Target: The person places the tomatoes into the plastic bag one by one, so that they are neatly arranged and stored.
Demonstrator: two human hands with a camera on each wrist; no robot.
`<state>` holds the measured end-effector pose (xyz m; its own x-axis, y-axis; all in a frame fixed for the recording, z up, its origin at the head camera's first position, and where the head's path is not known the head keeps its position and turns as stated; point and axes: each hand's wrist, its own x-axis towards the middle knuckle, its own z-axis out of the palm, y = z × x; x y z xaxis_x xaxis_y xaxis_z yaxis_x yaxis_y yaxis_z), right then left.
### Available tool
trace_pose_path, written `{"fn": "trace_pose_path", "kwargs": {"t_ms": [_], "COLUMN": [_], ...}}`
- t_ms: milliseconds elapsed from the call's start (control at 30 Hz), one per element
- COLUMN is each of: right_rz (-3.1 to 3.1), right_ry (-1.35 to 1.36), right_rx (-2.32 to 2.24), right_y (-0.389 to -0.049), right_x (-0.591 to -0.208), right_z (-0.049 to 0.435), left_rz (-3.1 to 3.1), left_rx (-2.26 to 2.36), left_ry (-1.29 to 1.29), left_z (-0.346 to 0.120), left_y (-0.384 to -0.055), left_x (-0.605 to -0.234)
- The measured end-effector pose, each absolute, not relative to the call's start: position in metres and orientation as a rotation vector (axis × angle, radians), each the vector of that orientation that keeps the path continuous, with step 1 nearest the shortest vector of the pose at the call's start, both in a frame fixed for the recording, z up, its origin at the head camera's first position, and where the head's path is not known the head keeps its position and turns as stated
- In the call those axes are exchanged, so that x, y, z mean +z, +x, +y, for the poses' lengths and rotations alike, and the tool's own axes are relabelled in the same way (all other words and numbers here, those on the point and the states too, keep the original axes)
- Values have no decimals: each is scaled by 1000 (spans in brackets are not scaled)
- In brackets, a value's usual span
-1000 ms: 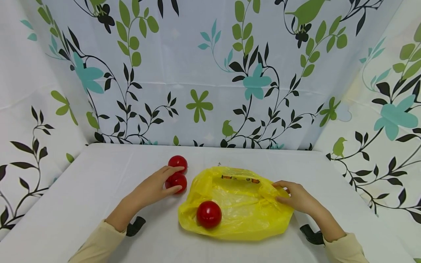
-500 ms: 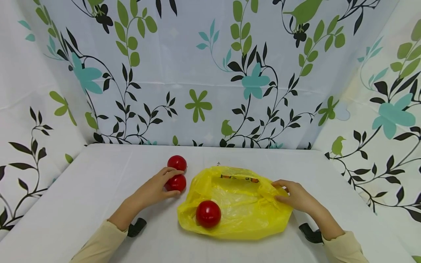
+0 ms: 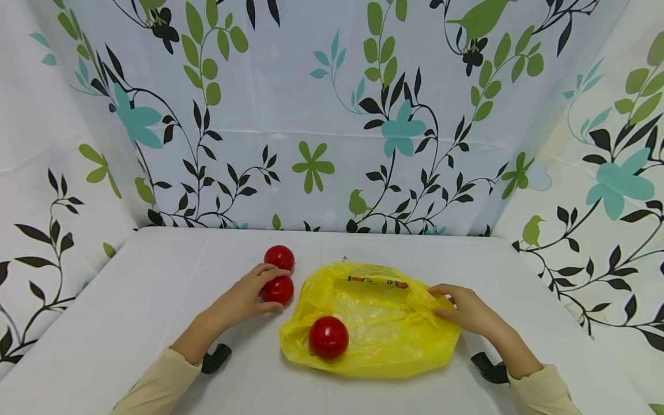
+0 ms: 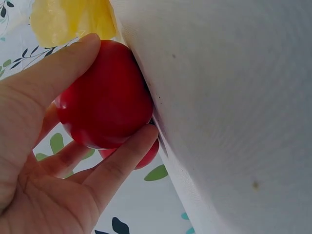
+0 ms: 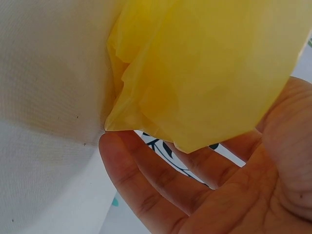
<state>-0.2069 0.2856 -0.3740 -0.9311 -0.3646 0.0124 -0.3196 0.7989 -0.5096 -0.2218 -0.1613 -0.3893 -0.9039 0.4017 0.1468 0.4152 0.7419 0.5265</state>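
My left hand (image 3: 242, 295) curls its thumb and fingers round the nearer of two glossy red tomatoes (image 3: 280, 290). The left wrist view shows this tomato (image 4: 107, 97) between thumb and fingers, down at the white tabletop. Just behind it sits the second tomato (image 3: 279, 257), partly hidden in the left wrist view. A third tomato (image 3: 329, 338) lies in the front left part of a crumpled yellow plastic bag (image 3: 394, 351). On the bag's right side, my right hand (image 3: 467, 309) holds the edge, thumb on one side and fingers on the other; the bag (image 5: 204, 78) hides part of the thumb.
Everything lies on a table with a white cloth (image 3: 129, 300). A leaf-patterned curtain (image 3: 321, 115) rises behind the table and along both sides. Black straps (image 3: 215, 358) show at both wrists, below the beige sleeves.
My left hand's fingers and thumb have drawn in around the nearer tomato, baring more of the far one. My right hand and the bag have stayed put.
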Motion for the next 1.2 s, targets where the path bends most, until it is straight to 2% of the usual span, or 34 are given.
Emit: {"fn": "trace_pose_path", "kwargs": {"t_ms": [400, 1200], "right_rz": [2907, 2894], "right_ry": [-548, -531], "right_rx": [-765, -799], "right_y": [-210, -210], "right_x": [-373, -380], "right_z": [292, 288], "left_rz": [-2897, -2774], "left_rx": [-906, -755], "left_ry": [-685, -725], "left_z": [-155, -133], "left_y": [-222, -198], "left_x": [-385, -358]}}
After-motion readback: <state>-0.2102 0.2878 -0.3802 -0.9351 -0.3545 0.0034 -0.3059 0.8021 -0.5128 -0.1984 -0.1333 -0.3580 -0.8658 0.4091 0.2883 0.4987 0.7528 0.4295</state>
